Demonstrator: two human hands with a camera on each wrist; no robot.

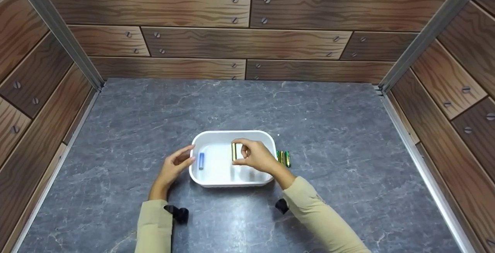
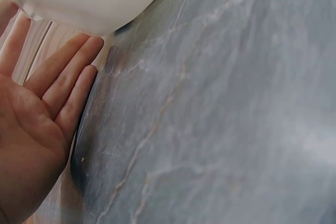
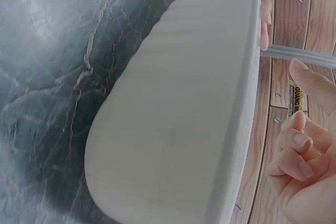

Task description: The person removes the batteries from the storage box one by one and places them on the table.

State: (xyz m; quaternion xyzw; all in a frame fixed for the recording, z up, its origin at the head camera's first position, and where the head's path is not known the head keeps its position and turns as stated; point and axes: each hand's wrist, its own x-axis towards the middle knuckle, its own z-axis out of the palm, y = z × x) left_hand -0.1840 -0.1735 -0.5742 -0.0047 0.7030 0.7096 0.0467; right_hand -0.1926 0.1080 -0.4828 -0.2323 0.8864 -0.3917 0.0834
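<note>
A white plastic tub point(image 1: 232, 183) stands on the dark marbled tabletop. Inside it, near the left wall, lies a blue battery point(image 1: 201, 161). My right hand point(image 1: 257, 156) is over the tub, pinching a gold-coloured battery point(image 1: 234, 152) at its ends between thumb and index finger. In the right wrist view black lettering shows on that battery point(image 3: 295, 97), while the other fingers curl into the palm. My left hand point(image 1: 173, 170) is at the tub's left side, thumb and fingertips right at the rim, its fingers fairly straight in the left wrist view.
Several green-and-gold batteries point(image 1: 287, 159) stand close to the tub's right side, partly behind the rim. Wood-patterned panels point(image 1: 247, 44) enclose the table at the back and both sides, with metal posts point(image 1: 62, 32) at the corners.
</note>
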